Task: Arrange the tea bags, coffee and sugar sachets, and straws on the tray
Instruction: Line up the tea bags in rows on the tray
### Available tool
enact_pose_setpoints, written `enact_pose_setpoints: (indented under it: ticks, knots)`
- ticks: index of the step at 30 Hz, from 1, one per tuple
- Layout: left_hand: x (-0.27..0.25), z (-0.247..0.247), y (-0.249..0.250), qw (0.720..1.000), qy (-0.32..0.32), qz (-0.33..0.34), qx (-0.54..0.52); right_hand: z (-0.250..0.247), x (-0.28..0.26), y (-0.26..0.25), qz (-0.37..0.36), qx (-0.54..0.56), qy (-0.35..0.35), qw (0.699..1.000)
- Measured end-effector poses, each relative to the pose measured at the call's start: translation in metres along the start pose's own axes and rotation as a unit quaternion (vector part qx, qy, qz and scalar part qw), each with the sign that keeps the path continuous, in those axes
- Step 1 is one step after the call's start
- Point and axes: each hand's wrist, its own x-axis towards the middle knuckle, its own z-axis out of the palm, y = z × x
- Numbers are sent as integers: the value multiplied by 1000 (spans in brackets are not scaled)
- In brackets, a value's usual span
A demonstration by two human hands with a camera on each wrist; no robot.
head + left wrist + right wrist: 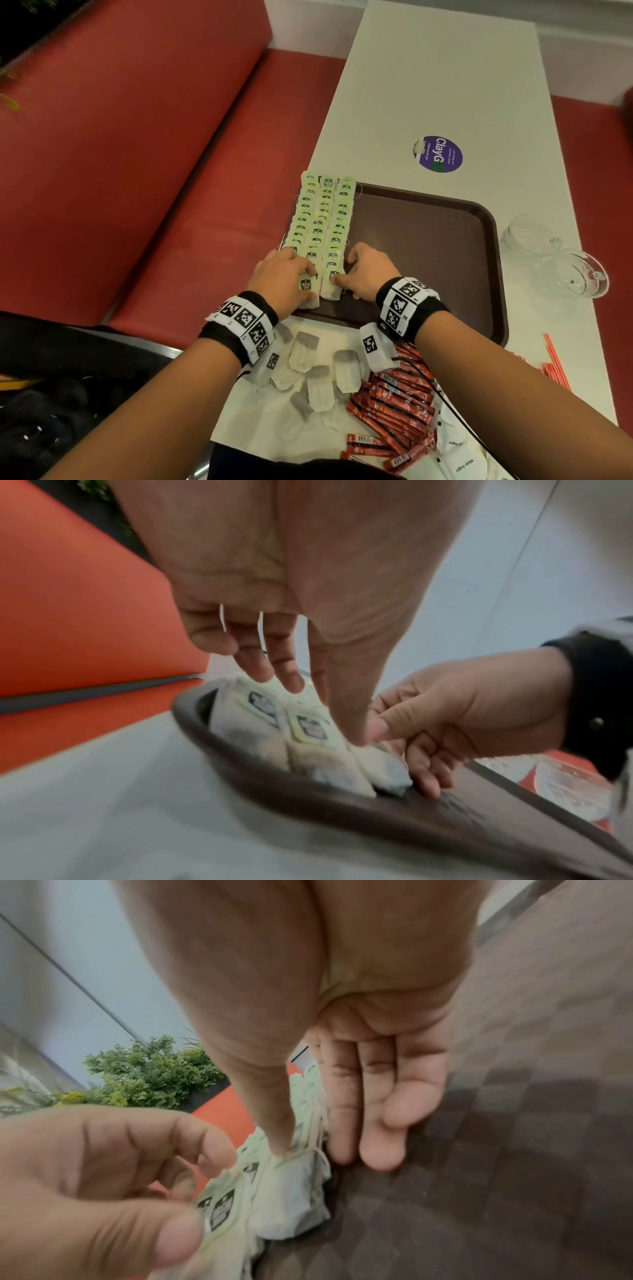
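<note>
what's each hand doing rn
Left hand: fingers curled, pinching the nearest tea bag.
Right hand: open, thumb and straight fingers pressing the tea bag rows.

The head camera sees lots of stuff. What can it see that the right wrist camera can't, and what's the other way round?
Only the head view shows the loose white tea bags, red coffee sachets, orange straws and two clear glass cups on the white table.

Only the right wrist view shows a green leafy plant.

Both show the left hand and right hand at the rows of green-tagged tea bags on the brown plastic tray.
</note>
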Motion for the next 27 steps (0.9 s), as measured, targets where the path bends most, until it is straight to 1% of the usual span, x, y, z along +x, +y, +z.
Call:
enact_pose_setpoints:
  ticks: [3,7,10,16,20,22,24,27]
  knots:
    - [-4,2,-5,999,-34,15,36,-5,-9,-3,-10,-49,-22,999]
    - [1,0,-4,998,-26,15,63,-5,-18,-8,-46,-110,-71,990]
    - [9,-2,0,996,-22,33,79,-2,-15,-9,-51,-133,-59,988]
    - [21,-4,3,996,-19,38,75,-2,-9,-9,-58,-116,-31,991]
    - [18,-8,-5,998,-4,43,55,-2,-6,-9,-66,-115,-24,991]
    - [13,-13,-13,998,8,35,46,-3,-4,-8,-62,-94,-20,993]
    - [7,-17,-22,999,-2,18,51,-2,-3,-7,-67,-75,-15,995]
    - [0,-15,-31,997,-27,10,70,-2,-2,-6,-76,-87,-2,993]
